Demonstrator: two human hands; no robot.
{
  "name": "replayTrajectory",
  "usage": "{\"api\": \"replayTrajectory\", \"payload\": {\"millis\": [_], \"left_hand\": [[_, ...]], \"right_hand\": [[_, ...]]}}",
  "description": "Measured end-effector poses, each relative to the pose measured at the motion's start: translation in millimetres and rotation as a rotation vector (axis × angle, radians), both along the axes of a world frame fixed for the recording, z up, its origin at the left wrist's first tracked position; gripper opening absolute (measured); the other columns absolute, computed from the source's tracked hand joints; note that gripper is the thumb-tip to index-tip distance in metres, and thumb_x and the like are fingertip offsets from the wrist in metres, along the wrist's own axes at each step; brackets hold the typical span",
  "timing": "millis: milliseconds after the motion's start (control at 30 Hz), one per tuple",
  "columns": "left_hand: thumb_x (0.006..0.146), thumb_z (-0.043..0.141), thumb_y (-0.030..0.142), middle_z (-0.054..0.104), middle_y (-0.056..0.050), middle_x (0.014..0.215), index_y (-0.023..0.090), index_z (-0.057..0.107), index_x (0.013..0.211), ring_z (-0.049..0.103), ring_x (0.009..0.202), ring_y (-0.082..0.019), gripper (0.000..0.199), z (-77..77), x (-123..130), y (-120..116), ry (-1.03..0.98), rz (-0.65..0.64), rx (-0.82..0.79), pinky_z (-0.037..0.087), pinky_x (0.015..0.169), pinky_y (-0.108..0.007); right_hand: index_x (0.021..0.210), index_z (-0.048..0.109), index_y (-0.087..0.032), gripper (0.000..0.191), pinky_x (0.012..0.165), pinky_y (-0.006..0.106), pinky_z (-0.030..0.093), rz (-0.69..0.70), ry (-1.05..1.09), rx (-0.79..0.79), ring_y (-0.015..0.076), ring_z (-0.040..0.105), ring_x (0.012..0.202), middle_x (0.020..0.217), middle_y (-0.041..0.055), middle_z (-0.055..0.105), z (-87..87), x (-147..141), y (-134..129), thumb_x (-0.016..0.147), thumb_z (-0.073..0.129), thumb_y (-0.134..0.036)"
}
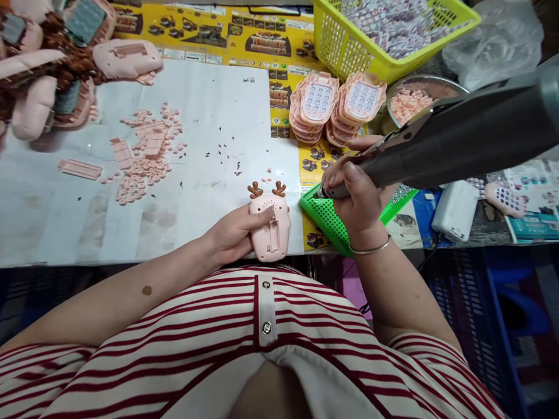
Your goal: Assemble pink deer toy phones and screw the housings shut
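My left hand [240,233] is closed on a pink toy phone [279,233] with brown antlers. The toy's back faces up, showing an uncovered battery slot and small screw holes, and my thumb lies across it. In my right hand [358,198] is a dark grey electric screwdriver [437,145], its body slanting up to the right. Its tip points down over a green perforated basket [327,224] that holds small metal screws at its right end. Loose pink buttons and battery covers [146,157] lie on the white sheet to the left.
Stacked pink keypad shells [318,105] stand behind the green basket. A yellow basket [349,49] of printed parts and a metal bowl [452,84] with pink pieces are farther back. Toy halves [37,107] pile up at far left. A white power adapter [456,209] lies at right.
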State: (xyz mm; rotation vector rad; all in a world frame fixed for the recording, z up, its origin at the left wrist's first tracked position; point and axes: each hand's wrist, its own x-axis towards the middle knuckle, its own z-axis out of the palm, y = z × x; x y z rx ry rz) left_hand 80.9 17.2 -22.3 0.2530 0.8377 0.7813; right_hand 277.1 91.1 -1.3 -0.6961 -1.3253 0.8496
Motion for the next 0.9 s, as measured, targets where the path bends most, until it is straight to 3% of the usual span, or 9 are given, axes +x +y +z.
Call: {"api": "replayTrajectory", "payload": {"millis": [100, 333, 500, 633, 800, 900], "left_hand": [[0.070, 0.092, 0.029, 0.075, -0.010, 0.091, 0.011, 0.073, 0.101, 0.070, 0.081, -0.020, 0.041, -0.6, -1, 0, 0.009, -0.014, -0.004, 0.059, 0.078, -0.033], [0.070, 0.085, 0.014, 0.075, -0.009, 0.091, 0.010, 0.073, 0.106, 0.070, 0.082, -0.021, 0.037, 3.7, -2, 0, 0.040, -0.033, -0.012, 0.057, 0.083, -0.036], [0.072, 0.081, 0.009, 0.076, -0.011, 0.090, 0.010, 0.072, 0.105, 0.071, 0.082, -0.023, 0.034, 6.2, -2, 0, 0.060, -0.046, -0.016, 0.056, 0.086, -0.039], [0.073, 0.080, 0.009, 0.077, -0.011, 0.095, 0.012, 0.071, 0.109, 0.072, 0.083, -0.024, 0.037, 6.5, 0, 0, 0.046, -0.054, 0.015, 0.056, 0.090, -0.042], [0.073, 0.081, 0.012, 0.077, -0.012, 0.097, 0.012, 0.070, 0.104, 0.073, 0.090, -0.028, 0.034, 7.7, 1, -1, 0.015, -0.079, 0.074, 0.056, 0.089, -0.042], [0.072, 0.082, 0.011, 0.076, -0.011, 0.094, 0.012, 0.069, 0.104, 0.072, 0.085, -0.025, 0.034, 9.3, 2, -1, 0.006, -0.074, 0.060, 0.057, 0.086, -0.041]], "right_hand": [[0.078, 0.065, -0.026, 0.032, 0.045, 0.025, 0.044, -0.003, 0.000, 0.001, 0.0078, 0.049, 0.042, 0.052, -0.0086, 0.047, 0.8, -1, -3, 0.079, 0.078, -0.056], [0.099, 0.068, -0.029, 0.026, 0.048, 0.025, 0.046, 0.032, -0.049, 0.027, 0.0084, 0.051, 0.046, 0.059, -0.0078, 0.053, -1.6, 0, -7, 0.085, 0.075, -0.049], [0.101, 0.064, -0.035, 0.023, 0.043, 0.027, 0.044, 0.005, 0.038, 0.151, 0.0112, 0.049, 0.044, 0.058, -0.0085, 0.052, 23.9, -6, -20, 0.084, 0.076, -0.047], [0.106, 0.058, -0.037, 0.026, 0.047, 0.032, 0.049, 0.055, 0.008, 0.116, 0.0155, 0.055, 0.048, 0.064, -0.0064, 0.057, 40.6, -15, -39, 0.087, 0.069, -0.051], [0.108, 0.053, -0.037, 0.031, 0.047, 0.033, 0.049, 0.107, 0.011, 0.117, 0.0164, 0.060, 0.052, 0.070, -0.0057, 0.061, 33.5, -27, -48, 0.085, 0.068, -0.051], [0.107, 0.050, -0.035, 0.035, 0.047, 0.033, 0.049, 0.091, -0.022, 0.075, 0.0155, 0.058, 0.049, 0.067, -0.0064, 0.058, 30.6, -32, -46, 0.085, 0.067, -0.057]]}}
